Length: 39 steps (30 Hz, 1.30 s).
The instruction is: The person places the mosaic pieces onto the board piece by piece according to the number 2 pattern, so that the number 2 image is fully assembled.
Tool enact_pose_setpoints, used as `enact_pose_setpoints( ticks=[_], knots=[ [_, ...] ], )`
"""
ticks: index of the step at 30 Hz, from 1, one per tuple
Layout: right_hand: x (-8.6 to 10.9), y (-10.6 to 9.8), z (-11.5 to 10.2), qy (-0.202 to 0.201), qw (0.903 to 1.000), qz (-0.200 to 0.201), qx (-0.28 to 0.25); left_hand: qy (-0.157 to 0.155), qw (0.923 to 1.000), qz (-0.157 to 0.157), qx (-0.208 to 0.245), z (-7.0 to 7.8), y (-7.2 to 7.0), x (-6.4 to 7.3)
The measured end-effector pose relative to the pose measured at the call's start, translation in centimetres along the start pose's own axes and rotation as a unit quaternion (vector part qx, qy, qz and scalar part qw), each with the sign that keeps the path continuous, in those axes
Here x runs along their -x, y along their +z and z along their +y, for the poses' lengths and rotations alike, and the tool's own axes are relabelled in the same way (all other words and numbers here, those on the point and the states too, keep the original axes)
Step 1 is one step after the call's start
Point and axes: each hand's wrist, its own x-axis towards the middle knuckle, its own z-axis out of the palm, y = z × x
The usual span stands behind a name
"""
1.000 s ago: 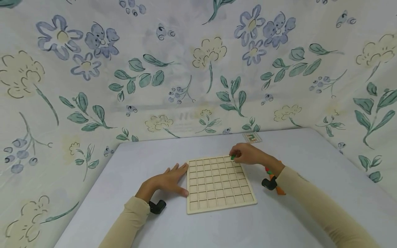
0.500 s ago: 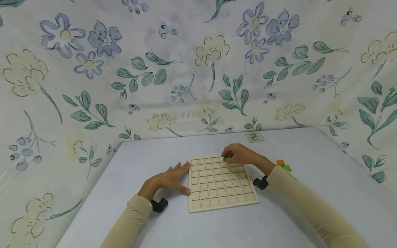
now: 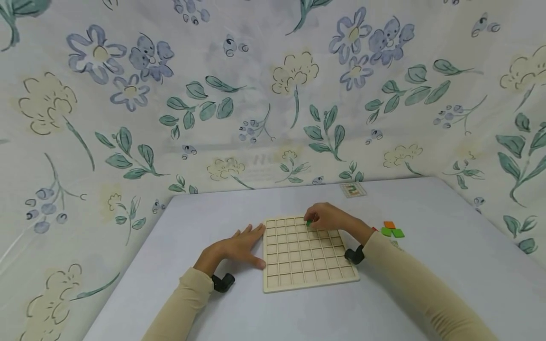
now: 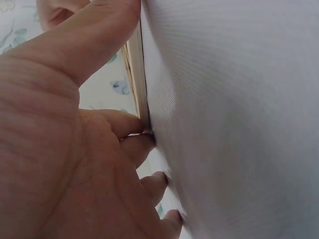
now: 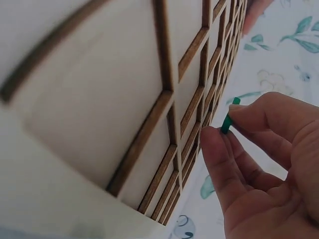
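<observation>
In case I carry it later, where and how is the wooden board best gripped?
Probably by its left and right edges, one hand from each side: the wooden board is thin and flat on the table, and the left hand touches its left edge.

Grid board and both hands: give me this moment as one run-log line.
right hand: pinches green tile over wooden grid board; left hand: touches board's left edge; right of board: orange tile, loose green tiles

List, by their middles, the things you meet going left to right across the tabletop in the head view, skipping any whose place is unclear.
Left hand → wooden grid board → small printed grid card → partly hidden red piece → orange square tile → rightmost light green tile.
</observation>
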Motion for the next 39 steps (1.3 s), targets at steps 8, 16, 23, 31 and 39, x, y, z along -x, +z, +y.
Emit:
enact_pose_setpoints(
  ticks=[8,16,23,31,39],
  knots=[
    [-0.11,0.18,-0.09,0.002,1.0000,-0.006,0.005,-0.009,1.0000,0.002,0.000,-0.02,0.04,-0.13],
    [-0.36,0.47,-0.38,0.020,0.9995,-0.016,0.019,-0.004,1.0000,0.002,0.004,-0.17,0.20,0.00],
    [-0.42,0.56,-0.60,0.014,0.9992,-0.020,0.033,-0.002,1.0000,0.000,0.004,-0.11,0.00,0.22],
    [-0.46,0.28,-0.85,0.012,0.9989,-0.030,0.035,-0.001,1.0000,-0.002,0.003,-0.10,-0.24,0.28],
    [-0.29,0.29,-0.61,0.001,0.9985,-0.034,0.041,-0.002,0.9999,-0.001,0.011,-0.53,0.06,-0.06]
  ],
)
